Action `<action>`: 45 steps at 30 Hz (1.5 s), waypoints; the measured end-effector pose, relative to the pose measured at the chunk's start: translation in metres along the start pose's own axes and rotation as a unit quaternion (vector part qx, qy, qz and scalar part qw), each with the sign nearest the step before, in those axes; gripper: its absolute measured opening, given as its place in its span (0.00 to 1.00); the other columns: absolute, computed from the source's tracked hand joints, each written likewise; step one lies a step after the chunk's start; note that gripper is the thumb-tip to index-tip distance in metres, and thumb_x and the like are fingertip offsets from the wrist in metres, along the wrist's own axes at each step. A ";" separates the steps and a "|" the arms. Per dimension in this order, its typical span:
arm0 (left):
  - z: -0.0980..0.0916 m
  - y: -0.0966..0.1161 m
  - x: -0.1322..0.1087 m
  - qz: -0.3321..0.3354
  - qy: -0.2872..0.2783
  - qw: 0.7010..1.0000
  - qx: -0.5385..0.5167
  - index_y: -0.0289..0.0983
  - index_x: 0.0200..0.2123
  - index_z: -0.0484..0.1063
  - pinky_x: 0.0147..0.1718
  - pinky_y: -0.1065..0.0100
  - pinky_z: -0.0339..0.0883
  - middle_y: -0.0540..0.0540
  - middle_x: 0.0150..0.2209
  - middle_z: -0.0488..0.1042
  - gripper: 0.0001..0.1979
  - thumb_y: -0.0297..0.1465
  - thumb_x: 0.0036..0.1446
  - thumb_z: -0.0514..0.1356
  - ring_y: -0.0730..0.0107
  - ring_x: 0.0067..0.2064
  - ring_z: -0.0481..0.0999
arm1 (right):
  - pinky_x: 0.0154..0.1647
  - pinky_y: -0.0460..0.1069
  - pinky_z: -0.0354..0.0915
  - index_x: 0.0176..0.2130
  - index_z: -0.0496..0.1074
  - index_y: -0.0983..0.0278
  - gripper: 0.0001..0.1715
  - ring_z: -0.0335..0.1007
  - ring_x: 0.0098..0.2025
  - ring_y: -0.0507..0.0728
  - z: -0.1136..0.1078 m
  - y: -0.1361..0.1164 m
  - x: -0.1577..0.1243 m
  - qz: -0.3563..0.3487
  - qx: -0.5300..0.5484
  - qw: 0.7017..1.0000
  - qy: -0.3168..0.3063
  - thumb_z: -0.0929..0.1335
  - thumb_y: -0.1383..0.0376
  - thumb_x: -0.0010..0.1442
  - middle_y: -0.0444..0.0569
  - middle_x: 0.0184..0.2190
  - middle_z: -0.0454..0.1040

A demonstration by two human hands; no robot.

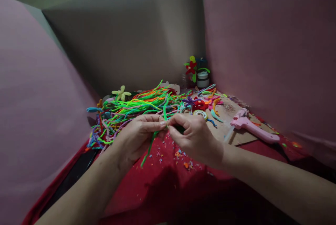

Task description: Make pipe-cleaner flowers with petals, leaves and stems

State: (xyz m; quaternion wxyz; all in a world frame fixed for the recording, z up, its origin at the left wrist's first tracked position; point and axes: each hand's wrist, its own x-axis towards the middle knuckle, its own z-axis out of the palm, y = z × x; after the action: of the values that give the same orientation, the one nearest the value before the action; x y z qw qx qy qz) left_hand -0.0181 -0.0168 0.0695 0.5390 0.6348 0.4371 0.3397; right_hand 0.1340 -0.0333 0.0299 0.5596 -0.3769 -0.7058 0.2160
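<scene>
My left hand (pixel 139 134) and my right hand (pixel 193 135) meet over a red cloth (pixel 162 186), both pinched on one green pipe cleaner (pixel 149 148). The stem hangs down to the left below my left fingers, and a short bright green end (pixel 165 110) sticks up between the two hands. Just behind the hands lies a big heap of coloured pipe cleaners (pixel 131 109).
A pink glue gun (pixel 252 127) lies on a cardboard sheet (pixel 231 130) at the right, near a tape roll (pixel 201 114) and a red pipe-cleaner flower (pixel 199 105). A jar with made flowers (pixel 202 76) stands at the back. Pink panels wall both sides. Coloured scraps litter the cloth.
</scene>
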 end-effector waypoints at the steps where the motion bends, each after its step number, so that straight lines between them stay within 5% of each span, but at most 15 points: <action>1: 0.000 0.000 0.000 0.007 0.008 1.000 0.010 0.33 0.21 0.67 0.25 0.72 0.55 0.51 0.20 0.64 0.09 0.31 0.47 0.61 0.77 0.24 0.61 | 0.27 0.46 0.57 0.25 0.71 0.67 0.08 0.62 0.23 0.49 0.002 0.001 0.000 -0.011 -0.023 1.000 0.011 0.64 0.71 0.51 0.45 0.20 0.70; 6: -0.002 -0.003 -0.003 0.074 0.071 0.984 0.143 0.35 0.25 0.67 0.25 0.73 0.53 0.53 0.22 0.64 0.09 0.34 0.50 0.61 0.78 0.25 0.59 | 0.26 0.45 0.58 0.26 0.73 0.68 0.09 0.63 0.24 0.48 0.005 0.006 0.009 0.050 0.048 0.997 -0.020 0.63 0.70 0.53 0.45 0.21 0.71; 13: -0.013 0.000 0.006 0.105 0.093 0.979 0.149 0.35 0.23 0.65 0.23 0.73 0.54 0.55 0.20 0.62 0.09 0.33 0.50 0.60 0.78 0.23 0.59 | 0.21 0.43 0.58 0.31 0.75 0.69 0.09 0.61 0.19 0.47 -0.002 0.010 0.019 0.160 0.179 0.964 -0.113 0.65 0.71 0.50 0.45 0.19 0.72; 18: -0.013 0.001 0.010 0.108 0.091 0.965 0.221 0.35 0.20 0.63 0.21 0.74 0.53 0.54 0.18 0.62 0.12 0.34 0.51 0.58 0.79 0.21 0.59 | 0.20 0.43 0.55 0.26 0.74 0.68 0.07 0.58 0.18 0.46 0.002 0.015 0.023 0.152 0.151 0.969 -0.124 0.65 0.71 0.50 0.43 0.18 0.70; 24: -0.035 0.009 0.018 0.105 0.095 0.904 0.403 0.35 0.18 0.66 0.18 0.74 0.51 0.54 0.15 0.61 0.12 0.35 0.48 0.59 0.79 0.19 0.59 | 0.18 0.45 0.46 0.15 0.63 0.67 0.18 0.48 0.15 0.45 0.009 0.025 0.023 0.185 0.060 0.956 -0.220 0.66 0.67 0.53 0.39 0.11 0.58; 27: -0.042 0.010 0.022 0.051 0.103 0.920 0.375 0.35 0.17 0.66 0.16 0.74 0.50 0.53 0.14 0.63 0.12 0.34 0.47 0.59 0.80 0.17 0.60 | 0.19 0.45 0.47 0.16 0.63 0.67 0.19 0.48 0.16 0.45 0.008 0.032 0.019 0.200 0.037 0.947 -0.247 0.65 0.66 0.55 0.40 0.12 0.59; 33: -0.040 -0.002 0.028 0.040 0.127 0.940 0.316 0.35 0.17 0.66 0.14 0.76 0.53 0.52 0.13 0.66 0.11 0.32 0.47 0.59 0.79 0.15 0.62 | 0.20 0.45 0.46 0.16 0.61 0.66 0.17 0.48 0.19 0.45 0.005 0.033 0.012 0.124 -0.111 0.966 -0.199 0.66 0.70 0.53 0.40 0.16 0.55; 39: -0.045 -0.011 0.027 0.028 0.125 0.964 0.233 0.36 0.14 0.64 0.12 0.76 0.50 0.53 0.11 0.62 0.13 0.32 0.47 0.59 0.80 0.13 0.58 | 0.13 0.42 0.54 0.22 0.65 0.66 0.10 0.57 0.12 0.45 0.003 0.038 0.023 0.297 0.154 0.875 -0.349 0.63 0.71 0.55 0.41 0.16 0.66; 45: -0.054 -0.019 0.026 0.026 0.158 0.956 0.246 0.36 0.14 0.65 0.11 0.75 0.48 0.53 0.11 0.62 0.14 0.34 0.46 0.61 0.79 0.12 0.58 | 0.13 0.39 0.57 0.30 0.68 0.65 0.05 0.61 0.13 0.45 0.011 0.042 0.022 0.301 0.199 0.851 -0.382 0.65 0.74 0.51 0.40 0.16 0.69</action>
State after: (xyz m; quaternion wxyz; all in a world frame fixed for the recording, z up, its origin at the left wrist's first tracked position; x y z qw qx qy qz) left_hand -0.0599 0.0289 0.0600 0.2805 0.6974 0.5701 0.3317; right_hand 0.1341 0.0108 0.0104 0.2167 -0.3395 -0.6575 0.6368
